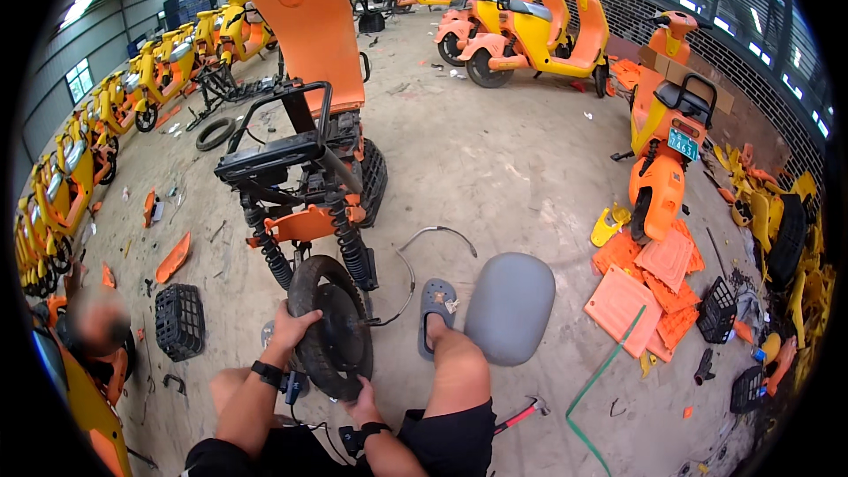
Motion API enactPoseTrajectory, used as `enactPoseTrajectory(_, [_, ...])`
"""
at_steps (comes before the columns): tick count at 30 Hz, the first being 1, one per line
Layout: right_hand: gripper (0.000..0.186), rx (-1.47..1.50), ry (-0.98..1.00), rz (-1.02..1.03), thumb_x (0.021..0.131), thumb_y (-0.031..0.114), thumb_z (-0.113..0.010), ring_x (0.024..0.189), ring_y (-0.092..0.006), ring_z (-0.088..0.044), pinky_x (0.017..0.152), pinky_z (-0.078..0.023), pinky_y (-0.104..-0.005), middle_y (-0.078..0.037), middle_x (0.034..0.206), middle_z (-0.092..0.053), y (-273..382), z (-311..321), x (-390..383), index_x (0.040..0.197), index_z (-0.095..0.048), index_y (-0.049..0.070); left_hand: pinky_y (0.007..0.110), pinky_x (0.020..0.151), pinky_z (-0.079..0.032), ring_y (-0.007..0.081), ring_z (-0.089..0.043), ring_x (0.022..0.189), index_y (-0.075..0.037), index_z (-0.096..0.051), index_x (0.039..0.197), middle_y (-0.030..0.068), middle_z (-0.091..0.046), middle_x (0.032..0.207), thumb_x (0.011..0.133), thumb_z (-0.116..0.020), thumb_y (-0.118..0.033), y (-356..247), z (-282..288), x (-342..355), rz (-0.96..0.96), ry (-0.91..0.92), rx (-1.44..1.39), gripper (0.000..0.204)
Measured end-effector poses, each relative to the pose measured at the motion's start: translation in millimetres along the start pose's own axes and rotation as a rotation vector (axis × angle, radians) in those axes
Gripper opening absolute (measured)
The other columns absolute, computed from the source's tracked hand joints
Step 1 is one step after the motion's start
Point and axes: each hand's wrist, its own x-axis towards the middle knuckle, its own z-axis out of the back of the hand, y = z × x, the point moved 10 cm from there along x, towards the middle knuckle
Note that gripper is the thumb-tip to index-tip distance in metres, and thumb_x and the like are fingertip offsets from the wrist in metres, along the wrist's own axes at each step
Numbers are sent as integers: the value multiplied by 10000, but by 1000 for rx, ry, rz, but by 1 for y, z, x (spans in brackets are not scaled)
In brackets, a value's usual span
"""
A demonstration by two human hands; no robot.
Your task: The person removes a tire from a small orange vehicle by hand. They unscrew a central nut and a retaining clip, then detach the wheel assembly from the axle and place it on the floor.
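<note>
Both hands, left hand [291,329] and right hand [360,406], clasp the round black rubber rear tyre [331,327]; ribbed black basket [179,321] lies left.

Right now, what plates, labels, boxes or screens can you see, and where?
Number plate: small green rectangle on the rear of the orange and yellow scooter parked at right.
Cardboard sheet: flat, brown, behind that scooter by the brick wall.
No screens or signs can be made out.

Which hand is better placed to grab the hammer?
Right. The right hand grips the wheel's lower edge, nearer the hammer; the left hand grips the far side.
</note>
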Motion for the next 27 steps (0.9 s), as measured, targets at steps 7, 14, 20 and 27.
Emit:
enactPoseTrajectory(7, [400,-37,-5,27,876,336,-550,1076,-319,-579,932,-467,-480,-119,1194,-585,-2,5,6,1174,-536,70,337,765,-515,224,-624,876,84,-478,1157,177,-626,995,674,-815,-290,3,8,1,26,-45,53,698])
enactPoseTrajectory(14, [422,-41,79,-13,895,390,-499,1038,-303,-603,885,-499,-440,-119,1157,-612,-4,-1,14,1154,-543,60,342,823,-497,260,-621,941,95,-470,1167,209,-617,1053,644,-818,-313,3,12,7,18,-56,97,749])
enactPoseTrajectory(20, [391,-661,-363,269,858,337,-548,979,-227,-574,794,-460,-410,-87,1084,-619,53,14,-1,1135,-568,62,355,873,-479,293,-606,1014,63,-439,1226,224,-602,1105,613,-820,-316,27,15,12,66,-72,57,815])
enactPoseTrajectory(27, [395,-904,-197,708,839,250,-563,1019,-202,-535,874,-399,-426,-54,1098,-590,146,-109,-63,1196,-553,79,382,885,-474,348,-598,1029,50,-378,1275,250,-593,1104,627,-781,-380,34,14,8,50,-67,70,876])
